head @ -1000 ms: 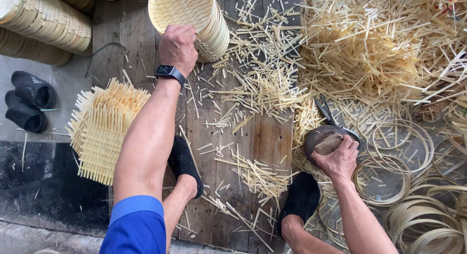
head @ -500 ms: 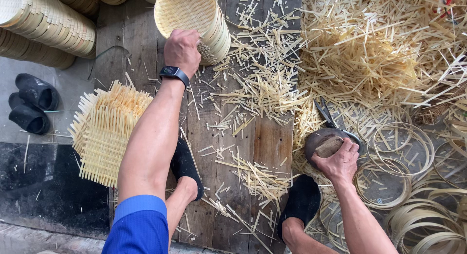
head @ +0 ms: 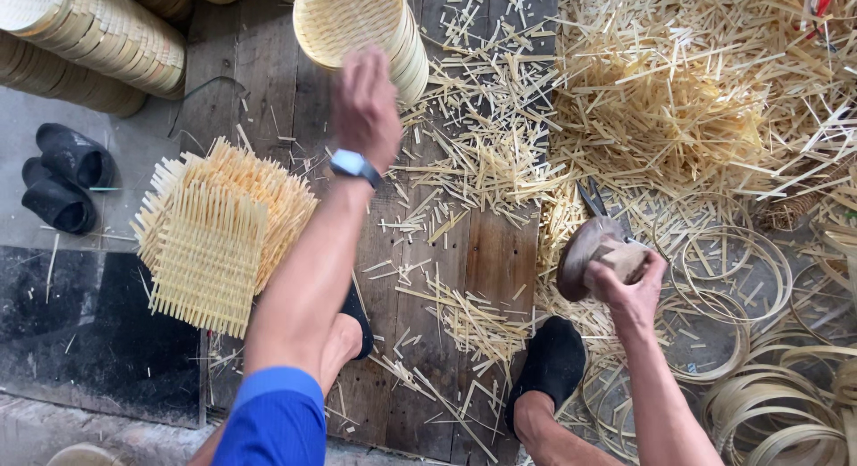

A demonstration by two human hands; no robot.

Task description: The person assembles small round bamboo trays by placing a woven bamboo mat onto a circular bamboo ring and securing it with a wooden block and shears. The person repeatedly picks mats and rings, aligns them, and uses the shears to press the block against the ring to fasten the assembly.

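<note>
Currently mid-transfer: left hand (head: 364, 104) hangs empty, fingers loose, just short of the stacked round woven bamboo trays (head: 357, 24), right hand (head: 629, 283) clamps the brown wooden block tool (head: 596, 252); next move probably needs a clean grab on the stack.

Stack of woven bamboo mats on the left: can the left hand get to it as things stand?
Probably yes. The left hand is empty and raised over the planks, right beside the stack of woven bamboo mats, with nothing between them. The right hand is busy holding a wooden block.

Pale yellow woven mats (head: 214, 243), black shoes (head: 64, 178), blue sleeve (head: 272, 421), brown plank floor (head: 482, 261).
</note>
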